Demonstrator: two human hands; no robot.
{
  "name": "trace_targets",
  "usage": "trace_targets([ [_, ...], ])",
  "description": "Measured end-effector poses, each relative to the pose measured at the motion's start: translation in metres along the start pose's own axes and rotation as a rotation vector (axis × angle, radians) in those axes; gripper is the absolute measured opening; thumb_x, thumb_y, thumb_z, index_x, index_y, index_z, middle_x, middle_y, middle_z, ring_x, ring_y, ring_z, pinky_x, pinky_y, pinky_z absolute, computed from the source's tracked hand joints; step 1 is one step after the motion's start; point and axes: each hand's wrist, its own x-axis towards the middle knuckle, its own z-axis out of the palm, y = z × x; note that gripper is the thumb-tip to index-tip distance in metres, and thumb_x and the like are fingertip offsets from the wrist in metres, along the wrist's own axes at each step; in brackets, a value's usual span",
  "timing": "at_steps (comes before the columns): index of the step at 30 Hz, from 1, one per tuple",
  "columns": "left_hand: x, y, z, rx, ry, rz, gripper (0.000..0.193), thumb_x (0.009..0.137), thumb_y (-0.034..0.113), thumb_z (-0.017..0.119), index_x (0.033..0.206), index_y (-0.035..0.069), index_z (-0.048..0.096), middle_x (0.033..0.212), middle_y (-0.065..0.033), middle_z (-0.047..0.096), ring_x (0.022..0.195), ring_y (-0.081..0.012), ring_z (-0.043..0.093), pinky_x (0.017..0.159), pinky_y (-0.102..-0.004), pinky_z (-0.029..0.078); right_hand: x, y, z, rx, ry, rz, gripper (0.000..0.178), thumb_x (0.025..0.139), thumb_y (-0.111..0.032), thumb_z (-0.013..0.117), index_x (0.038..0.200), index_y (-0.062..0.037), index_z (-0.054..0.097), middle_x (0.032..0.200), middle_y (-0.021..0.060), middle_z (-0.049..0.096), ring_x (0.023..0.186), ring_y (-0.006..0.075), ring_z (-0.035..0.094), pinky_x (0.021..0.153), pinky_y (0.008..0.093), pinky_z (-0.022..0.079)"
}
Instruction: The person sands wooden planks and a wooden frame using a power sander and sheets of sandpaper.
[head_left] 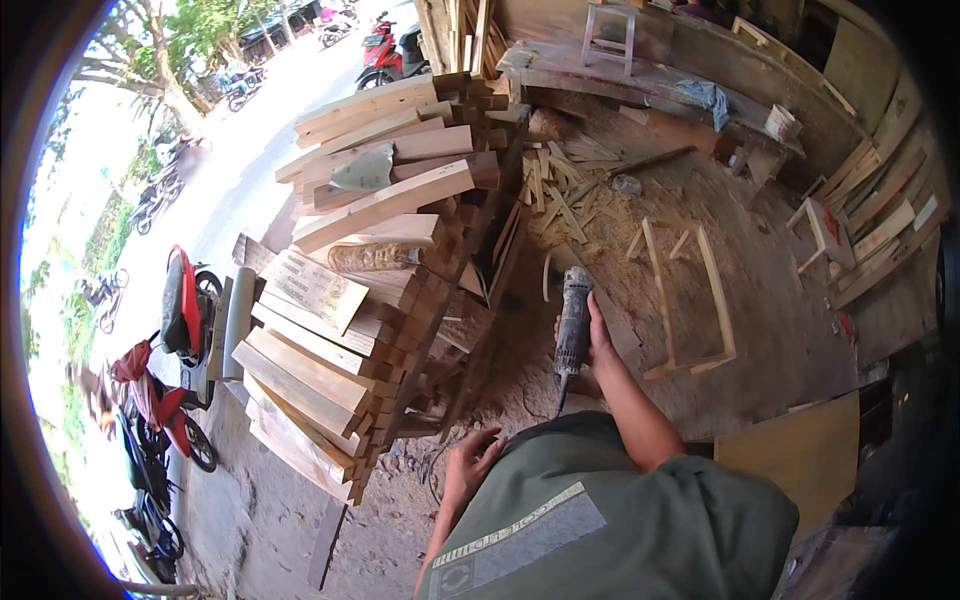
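An angle grinder point(573, 325) with a grey and black body stands upright in my right hand point(600, 335), its cord running down toward my shirt. My fingers wrap round its body from the right side. My left hand point(472, 465) hangs near my waist with loosely bent fingers and nothing visible in it; a dark cable passes beside it. Left of the grinder rises a big stack of cut wooden planks point(385, 215). On the stack lie a printed paper sheet point(315, 290), a clear bottle-like thing point(375, 258) and a greenish scrap point(365, 168).
A wooden frame point(670, 300) stands on the dusty floor to the right. Wood offcuts point(560, 190) and shavings lie farther off. Behind them, a workbench point(650, 80) carries a small stool point(610, 38), a blue cloth point(708, 100) and a white bucket point(782, 122). Motorbikes point(180, 310) line the street side.
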Motion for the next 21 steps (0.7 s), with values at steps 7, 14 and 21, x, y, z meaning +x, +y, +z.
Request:
trace_targets([
  [7, 0.007, -0.003, -0.003, 0.032, -0.005, -0.041, 0.041, 0.097, 0.031, 0.069, 0.123, -0.001, 0.067, 0.108, -0.0168, 0.075, 0.099, -0.0222, 0.072, 0.087, -0.0337, 0.054, 0.001, -0.005, -0.007, 0.023, 0.052, 0.0, 0.075, 0.084, -0.079, 0.058, 0.1, -0.0059, 0.061, 0.082, 0.0138, 0.068, 0.069, 0.0282, 0.07, 0.064, 0.043, 0.061],
  [14, 0.011, 0.006, 0.001, 0.007, -0.038, -0.01, 0.04, 0.097, 0.029, 0.07, 0.122, -0.002, 0.068, 0.106, -0.0175, 0.074, 0.097, -0.0219, 0.071, 0.086, -0.034, 0.054, -0.004, -0.006, -0.005, 0.021, 0.063, -0.015, 0.074, 0.083, -0.078, 0.061, 0.098, -0.0058, 0.061, 0.081, 0.0124, 0.068, 0.071, 0.0268, 0.07, 0.065, 0.0425, 0.061],
  [21, 0.03, -0.018, -0.039, -0.225, 0.197, 0.027, 0.033, 0.099, 0.021, 0.068, 0.12, -0.004, 0.068, 0.098, -0.0077, 0.073, 0.089, -0.0124, 0.066, 0.079, -0.0284, 0.053, -0.006, -0.004, 0.001, -0.014, 0.006, 0.081, 0.074, 0.087, -0.072, 0.062, 0.099, 0.0004, 0.062, 0.082, 0.0136, 0.068, 0.07, 0.0263, 0.069, 0.068, 0.0388, 0.061],
])
